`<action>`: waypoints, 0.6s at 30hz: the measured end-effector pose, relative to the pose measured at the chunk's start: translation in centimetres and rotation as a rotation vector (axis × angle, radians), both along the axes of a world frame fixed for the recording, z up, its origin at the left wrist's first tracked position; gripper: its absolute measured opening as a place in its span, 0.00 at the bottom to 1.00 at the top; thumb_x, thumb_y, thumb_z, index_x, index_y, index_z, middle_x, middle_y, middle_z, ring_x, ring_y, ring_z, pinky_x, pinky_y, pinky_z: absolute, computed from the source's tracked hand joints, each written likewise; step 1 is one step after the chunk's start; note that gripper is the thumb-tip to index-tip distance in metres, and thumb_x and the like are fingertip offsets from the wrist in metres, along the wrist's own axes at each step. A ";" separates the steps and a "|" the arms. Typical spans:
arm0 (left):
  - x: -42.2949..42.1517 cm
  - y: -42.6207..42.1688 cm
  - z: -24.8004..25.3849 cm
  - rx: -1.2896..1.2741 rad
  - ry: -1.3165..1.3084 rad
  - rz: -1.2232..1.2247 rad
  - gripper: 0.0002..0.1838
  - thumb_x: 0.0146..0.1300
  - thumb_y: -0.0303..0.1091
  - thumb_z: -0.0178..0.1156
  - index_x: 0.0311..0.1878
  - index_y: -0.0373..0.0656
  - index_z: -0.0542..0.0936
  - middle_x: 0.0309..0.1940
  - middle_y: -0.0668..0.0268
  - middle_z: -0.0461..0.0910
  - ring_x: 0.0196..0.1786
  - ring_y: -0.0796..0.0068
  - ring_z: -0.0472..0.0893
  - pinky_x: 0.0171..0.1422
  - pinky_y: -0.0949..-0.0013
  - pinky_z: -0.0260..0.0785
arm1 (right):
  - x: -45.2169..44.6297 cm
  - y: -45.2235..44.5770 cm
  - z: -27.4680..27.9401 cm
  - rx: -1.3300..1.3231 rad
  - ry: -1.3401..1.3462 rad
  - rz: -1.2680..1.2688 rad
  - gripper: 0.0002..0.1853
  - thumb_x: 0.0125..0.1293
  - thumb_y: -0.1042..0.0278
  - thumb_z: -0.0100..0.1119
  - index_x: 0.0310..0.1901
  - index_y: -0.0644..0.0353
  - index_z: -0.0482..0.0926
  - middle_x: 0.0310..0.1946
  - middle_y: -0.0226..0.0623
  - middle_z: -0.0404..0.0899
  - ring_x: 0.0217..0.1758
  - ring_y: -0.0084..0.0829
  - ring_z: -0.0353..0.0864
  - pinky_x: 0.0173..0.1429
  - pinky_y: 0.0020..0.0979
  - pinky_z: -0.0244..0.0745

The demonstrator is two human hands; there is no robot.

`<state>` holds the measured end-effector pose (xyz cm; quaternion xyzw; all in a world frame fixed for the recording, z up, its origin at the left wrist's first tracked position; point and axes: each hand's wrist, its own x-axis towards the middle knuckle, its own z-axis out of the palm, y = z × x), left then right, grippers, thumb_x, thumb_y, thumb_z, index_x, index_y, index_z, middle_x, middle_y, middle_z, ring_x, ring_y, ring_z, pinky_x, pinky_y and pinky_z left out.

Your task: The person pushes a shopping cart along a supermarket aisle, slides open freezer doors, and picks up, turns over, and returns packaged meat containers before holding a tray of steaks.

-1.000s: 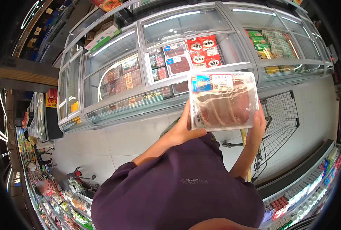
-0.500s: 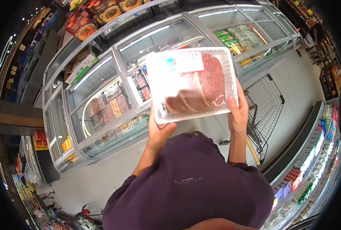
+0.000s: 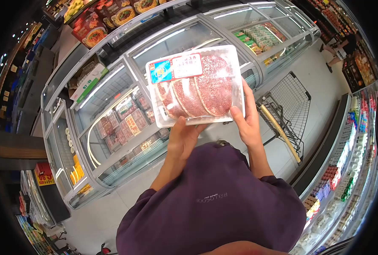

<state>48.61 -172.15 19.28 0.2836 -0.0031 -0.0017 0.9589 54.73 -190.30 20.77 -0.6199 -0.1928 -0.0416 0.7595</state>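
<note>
Both hands hold up a white plastic tray of sliced meat (image 3: 214, 87), wrapped in clear film, in front of my chest. Dark red slices with pale edges show through the film. A blue, white and red label (image 3: 176, 68) is stuck on its upper left part. My left hand (image 3: 184, 138) grips the lower edge, thumb on the front and fingers behind. My right hand (image 3: 247, 117) is closed on the right side near the lower corner, its thumb on the rim. Most of the fingers are hidden behind the tray.
Glass-topped freezer cases (image 3: 112, 114) run ahead of me, with packed meat (image 3: 127, 123) inside. A wire shopping cart (image 3: 288, 112) stands at my right. Shelves of small drinks (image 3: 339, 178) line the right side. A person's legs (image 3: 333, 57) show at the far right.
The tray has moved left and tilted, so glare has shifted and its label is readable. My left hand has slid along the lower edge, thumb now on the front.
</note>
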 end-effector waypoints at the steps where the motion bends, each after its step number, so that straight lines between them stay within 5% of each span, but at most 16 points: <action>1: -0.3 0.7 -0.3 -0.003 0.011 -0.001 0.32 0.73 0.42 0.57 0.74 0.42 0.60 0.70 0.57 0.68 0.71 0.58 0.70 0.74 0.49 0.66 | -0.4 0.5 0.4 -0.071 -0.057 -0.053 0.38 0.67 0.71 0.59 0.76 0.67 0.54 0.74 0.46 0.55 0.79 0.40 0.55 0.79 0.40 0.53; 4: -1.1 2.7 -1.9 -0.015 0.072 0.033 0.27 0.73 0.42 0.57 0.69 0.39 0.66 0.65 0.58 0.74 0.66 0.62 0.75 0.69 0.54 0.71 | -1.2 1.0 3.5 -0.352 -0.313 -0.262 0.39 0.66 0.67 0.62 0.75 0.66 0.56 0.76 0.50 0.53 0.80 0.45 0.54 0.77 0.45 0.59; 7: -1.7 4.4 -2.7 0.015 0.064 0.043 0.26 0.73 0.41 0.57 0.68 0.38 0.67 0.64 0.59 0.75 0.64 0.62 0.77 0.68 0.55 0.72 | -2.1 0.5 9.5 -0.279 -0.629 -0.389 0.41 0.66 0.65 0.64 0.76 0.65 0.55 0.77 0.50 0.53 0.79 0.46 0.55 0.77 0.47 0.58; 12: -1.9 4.8 -1.7 0.031 0.011 0.123 0.30 0.70 0.38 0.61 0.71 0.40 0.63 0.65 0.58 0.73 0.68 0.59 0.74 0.72 0.47 0.67 | -4.0 0.3 17.2 -0.152 -1.232 -0.241 0.39 0.66 0.65 0.63 0.75 0.65 0.56 0.76 0.50 0.53 0.78 0.46 0.56 0.76 0.48 0.59; 18: -2.8 6.1 -1.5 0.123 -0.001 0.148 0.35 0.67 0.38 0.64 0.73 0.44 0.61 0.68 0.60 0.70 0.70 0.59 0.71 0.74 0.45 0.65 | -4.2 1.2 18.4 -0.121 -1.373 -0.109 0.38 0.66 0.66 0.62 0.74 0.65 0.57 0.75 0.51 0.55 0.77 0.47 0.57 0.76 0.48 0.59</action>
